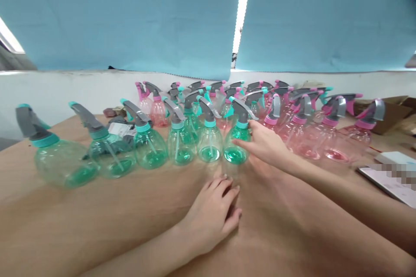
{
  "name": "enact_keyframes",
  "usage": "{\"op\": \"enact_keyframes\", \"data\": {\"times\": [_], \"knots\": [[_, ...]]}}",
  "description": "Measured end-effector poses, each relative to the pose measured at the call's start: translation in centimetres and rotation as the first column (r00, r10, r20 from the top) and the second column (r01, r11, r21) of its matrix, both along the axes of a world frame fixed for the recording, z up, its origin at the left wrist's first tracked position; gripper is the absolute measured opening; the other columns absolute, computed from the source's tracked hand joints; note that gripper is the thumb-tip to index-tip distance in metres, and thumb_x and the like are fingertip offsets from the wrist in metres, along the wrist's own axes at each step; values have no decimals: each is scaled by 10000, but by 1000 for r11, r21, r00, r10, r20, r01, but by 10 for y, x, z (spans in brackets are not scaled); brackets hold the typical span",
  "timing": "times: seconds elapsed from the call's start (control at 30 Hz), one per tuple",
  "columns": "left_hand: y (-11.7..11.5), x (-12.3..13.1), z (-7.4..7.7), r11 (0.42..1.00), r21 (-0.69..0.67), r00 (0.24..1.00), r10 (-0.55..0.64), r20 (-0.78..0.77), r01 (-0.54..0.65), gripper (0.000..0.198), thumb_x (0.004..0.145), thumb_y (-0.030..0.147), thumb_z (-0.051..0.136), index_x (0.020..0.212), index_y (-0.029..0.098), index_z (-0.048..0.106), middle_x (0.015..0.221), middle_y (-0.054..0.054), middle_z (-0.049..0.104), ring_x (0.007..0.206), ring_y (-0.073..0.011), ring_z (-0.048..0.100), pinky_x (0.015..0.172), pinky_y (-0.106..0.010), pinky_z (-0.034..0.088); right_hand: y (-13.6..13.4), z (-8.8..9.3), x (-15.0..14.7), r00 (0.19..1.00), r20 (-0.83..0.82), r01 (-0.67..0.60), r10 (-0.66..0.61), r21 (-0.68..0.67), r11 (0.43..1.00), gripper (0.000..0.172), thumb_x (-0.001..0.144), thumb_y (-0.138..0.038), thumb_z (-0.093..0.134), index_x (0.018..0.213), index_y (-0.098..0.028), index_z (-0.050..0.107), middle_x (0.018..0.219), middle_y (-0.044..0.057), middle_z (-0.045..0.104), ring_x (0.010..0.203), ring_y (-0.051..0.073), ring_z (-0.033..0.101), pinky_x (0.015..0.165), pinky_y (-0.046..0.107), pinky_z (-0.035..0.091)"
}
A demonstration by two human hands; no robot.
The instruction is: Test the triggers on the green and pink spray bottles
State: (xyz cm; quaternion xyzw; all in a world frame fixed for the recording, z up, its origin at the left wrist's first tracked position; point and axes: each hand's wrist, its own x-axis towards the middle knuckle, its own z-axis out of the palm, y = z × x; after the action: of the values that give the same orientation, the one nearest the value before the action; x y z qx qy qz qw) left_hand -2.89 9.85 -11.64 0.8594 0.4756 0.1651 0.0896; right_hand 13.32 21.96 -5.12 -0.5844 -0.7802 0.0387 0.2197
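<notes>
My right hand [264, 142] is wrapped round the right side of a clear green spray bottle [233, 154] with a grey and teal trigger head. That bottle stands upright on the table at the right end of a front row of green bottles. My left hand [212, 213] lies on the wooden table in front of the row, fingers loosely bent and apart, holding nothing. Nearest beyond its fingertips are the held bottle and another green spray bottle [209, 145]. Pink spray bottles [307, 145] stand just to the right of my right hand.
Several more pink and green spray bottles [159, 110] crowd the back of the wooden table [156, 216]. A dark plastic bag [125, 132] lies behind the green row. At the right are a tablet-like device [386, 184], a white box [396, 159] and a cardboard box [390, 114].
</notes>
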Motion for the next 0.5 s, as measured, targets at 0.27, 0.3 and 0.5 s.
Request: {"op": "enact_keyframes", "data": {"times": [0.27, 0.3, 0.5], "knots": [[1, -1, 0, 1000, -2, 999, -7, -42, 7, 404, 896, 257, 548, 1278, 127, 566, 1315, -142, 563, 1266, -308, 462, 1061, -495, 384, 8, -2, -2, 1000, 13, -9, 9, 4, 1000, 603, 816, -523, 556, 1245, -105, 478, 1197, 184, 627, 1028, 376, 630, 743, 411, 474], [1, -1, 0, 1000, -4, 999, -9, -47, 9, 404, 898, 260, 546, 1280, 129, 564, 1315, -142, 563, 1270, -308, 459, 1059, -497, 387, 9, -2, -2, 1000, 12, -9, 8, 2, 1000, 600, 818, -520, 556, 1244, -104, 478, 1186, 182, 632, 1022, 378, 633, 742, 412, 474], [1, -1, 0, 1000, -4, 998, -9, -63, 9, 410, 902, 268, 542, 1288, 131, 557, 1323, -145, 560, 1280, -311, 451, 1053, -507, 393, 14, -5, -2, 1000, 21, -8, 8, 32, 999, 579, 822, -546, 550, 1217, -127, 489, 1111, 158, 664, 969, 376, 652, 703, 408, 477]]}}
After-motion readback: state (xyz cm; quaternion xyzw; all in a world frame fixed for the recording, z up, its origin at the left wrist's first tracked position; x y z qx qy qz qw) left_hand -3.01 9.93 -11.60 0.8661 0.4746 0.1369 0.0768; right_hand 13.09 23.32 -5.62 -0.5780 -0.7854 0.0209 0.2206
